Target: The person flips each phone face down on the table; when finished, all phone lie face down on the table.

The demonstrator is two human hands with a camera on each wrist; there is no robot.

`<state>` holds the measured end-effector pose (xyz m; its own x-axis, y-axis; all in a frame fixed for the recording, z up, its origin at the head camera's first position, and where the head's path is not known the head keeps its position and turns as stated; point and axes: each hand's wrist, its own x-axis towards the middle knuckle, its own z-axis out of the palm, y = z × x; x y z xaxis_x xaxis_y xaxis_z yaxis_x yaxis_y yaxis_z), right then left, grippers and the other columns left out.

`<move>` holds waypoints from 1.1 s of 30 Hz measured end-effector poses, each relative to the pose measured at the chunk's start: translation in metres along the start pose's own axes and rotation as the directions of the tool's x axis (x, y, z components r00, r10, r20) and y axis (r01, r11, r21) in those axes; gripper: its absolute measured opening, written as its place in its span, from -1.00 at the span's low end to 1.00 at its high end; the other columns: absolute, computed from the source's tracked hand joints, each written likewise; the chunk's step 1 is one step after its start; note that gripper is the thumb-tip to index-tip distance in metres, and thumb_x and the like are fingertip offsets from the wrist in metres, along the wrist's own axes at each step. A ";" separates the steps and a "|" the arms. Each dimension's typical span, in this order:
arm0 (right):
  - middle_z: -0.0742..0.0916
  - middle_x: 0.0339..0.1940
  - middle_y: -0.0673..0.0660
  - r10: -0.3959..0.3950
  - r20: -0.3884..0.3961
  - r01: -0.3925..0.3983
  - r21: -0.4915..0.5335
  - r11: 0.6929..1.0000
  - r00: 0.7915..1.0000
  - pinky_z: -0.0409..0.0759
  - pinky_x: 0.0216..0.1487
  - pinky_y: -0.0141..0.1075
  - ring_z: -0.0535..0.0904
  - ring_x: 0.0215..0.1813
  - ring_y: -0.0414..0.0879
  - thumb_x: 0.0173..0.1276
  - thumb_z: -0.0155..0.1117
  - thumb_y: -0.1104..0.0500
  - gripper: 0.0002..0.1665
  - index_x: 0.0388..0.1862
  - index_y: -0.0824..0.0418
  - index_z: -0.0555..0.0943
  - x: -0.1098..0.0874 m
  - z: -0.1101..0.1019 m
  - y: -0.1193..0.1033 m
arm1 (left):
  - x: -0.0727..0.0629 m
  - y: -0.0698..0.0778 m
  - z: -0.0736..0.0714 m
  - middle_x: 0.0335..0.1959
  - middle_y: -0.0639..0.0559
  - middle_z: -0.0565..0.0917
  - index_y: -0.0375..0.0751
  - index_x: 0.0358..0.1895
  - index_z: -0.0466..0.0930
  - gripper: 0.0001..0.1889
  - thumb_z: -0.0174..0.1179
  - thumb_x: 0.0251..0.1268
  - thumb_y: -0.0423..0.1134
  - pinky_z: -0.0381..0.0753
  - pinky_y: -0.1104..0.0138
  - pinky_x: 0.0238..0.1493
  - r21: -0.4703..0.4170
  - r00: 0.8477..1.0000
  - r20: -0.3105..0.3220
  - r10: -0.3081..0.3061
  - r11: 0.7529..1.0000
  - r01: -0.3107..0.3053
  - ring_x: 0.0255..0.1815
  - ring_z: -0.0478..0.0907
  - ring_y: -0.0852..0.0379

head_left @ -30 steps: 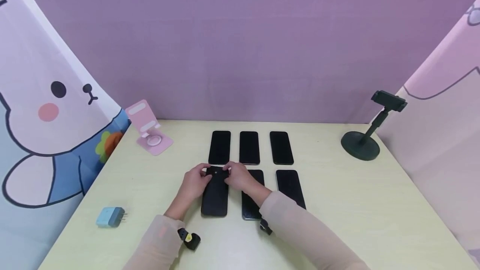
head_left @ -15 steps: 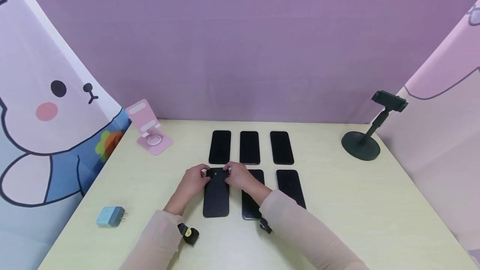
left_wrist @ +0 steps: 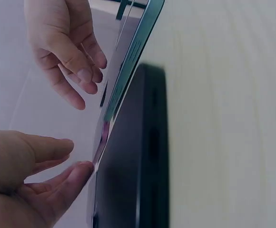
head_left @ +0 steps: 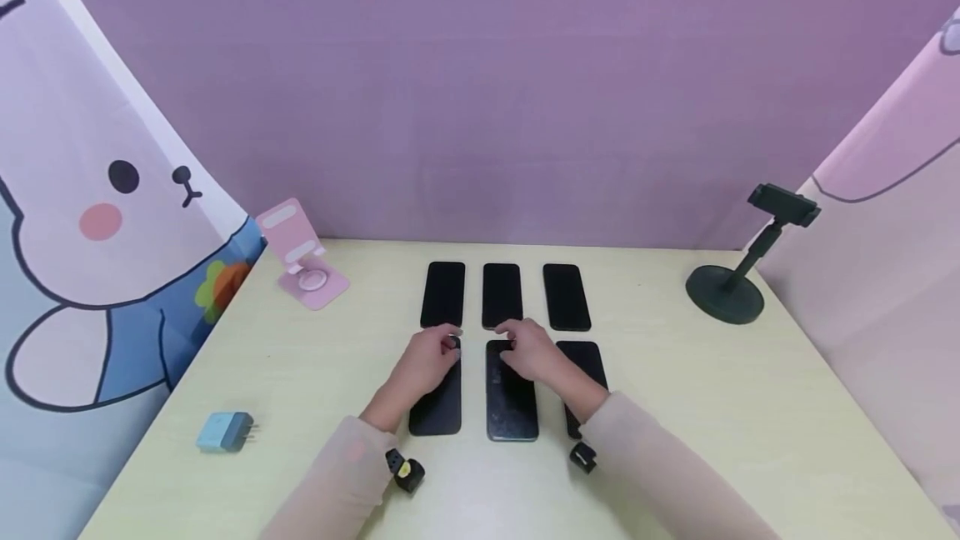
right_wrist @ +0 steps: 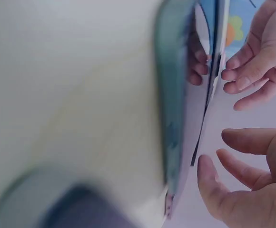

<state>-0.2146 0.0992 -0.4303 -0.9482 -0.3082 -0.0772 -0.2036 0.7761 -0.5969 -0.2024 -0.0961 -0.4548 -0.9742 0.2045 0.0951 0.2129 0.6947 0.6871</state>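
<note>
Over the upper end of the front-left black phone hovers my left hand, its fingers loosely bent with nothing between thumb and fingers. My right hand is over the top of the front-middle phone, fingers relaxed and spread. The left wrist view shows a left fingertip right at the edge of the dark phone, thumb apart. In the right wrist view, the right hand has a gap between thumb and fingers, beside the phone's shiny face. The right forearm partly covers the front-right phone.
Three more phones form a back row: left, middle and right. A pink phone stand is at the back left, a dark round-based stand at the back right. A blue plug adapter lies at left.
Both hands held the front-left phone by its top end and shifted it slightly right. They have let go; the right hand has moved right to the front-middle phone.
</note>
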 end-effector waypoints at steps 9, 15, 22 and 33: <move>0.55 -0.14 0.22 0.052 -0.005 -0.052 -0.059 0.997 0.999 0.53 -0.10 -0.14 0.50 -0.10 0.06 0.24 0.33 0.35 -0.57 0.11 0.25 0.58 -0.008 -0.006 0.019 | 0.011 0.017 0.014 -0.25 -0.10 0.68 -0.30 0.06 0.60 -0.70 0.28 0.28 -0.36 0.60 0.13 -0.11 0.044 0.995 0.097 -0.020 0.999 0.016 -0.20 0.63 -0.01; 0.54 -0.40 0.08 0.081 0.020 -0.079 -0.098 0.992 0.996 0.50 -0.19 -0.19 0.46 -0.21 -0.01 0.21 0.37 0.34 -0.54 0.12 0.28 0.56 -0.008 -0.008 0.026 | 0.017 0.022 0.023 -0.25 -0.08 0.68 -0.27 0.08 0.60 -0.68 0.29 0.28 -0.31 0.59 0.14 -0.12 0.068 0.986 0.154 -0.058 0.997 0.048 -0.24 0.61 0.03; 0.63 -0.41 0.07 0.098 0.023 -0.099 0.032 0.995 0.995 0.53 -0.31 -0.24 0.55 -0.41 -0.10 0.13 0.39 0.40 -0.51 0.08 0.28 0.56 -0.008 -0.005 0.032 | 0.020 0.026 0.031 -0.37 0.00 0.64 -0.28 0.00 0.64 -0.71 0.33 0.20 -0.37 0.57 0.18 -0.19 0.037 0.988 0.143 -0.062 0.998 0.057 -0.32 0.56 0.08; 0.57 -0.36 0.13 0.214 0.030 -0.213 0.302 0.929 0.976 0.62 -0.46 -0.29 0.56 -0.54 -0.12 0.10 0.33 0.51 -0.62 -0.07 0.31 0.58 -0.008 -0.003 0.037 | 0.021 0.023 0.038 -0.46 0.04 0.60 -0.31 -0.08 0.67 -0.73 0.36 0.11 -0.42 0.55 0.24 -0.26 0.016 0.997 0.078 -0.025 1.000 0.024 -0.41 0.52 0.12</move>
<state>-0.2155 0.1322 -0.4491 -0.9620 -0.1514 -0.2273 0.0866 0.6203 -0.7796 -0.2155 -0.0497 -0.4639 -0.9705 0.2403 0.0212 0.1906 0.7100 0.6779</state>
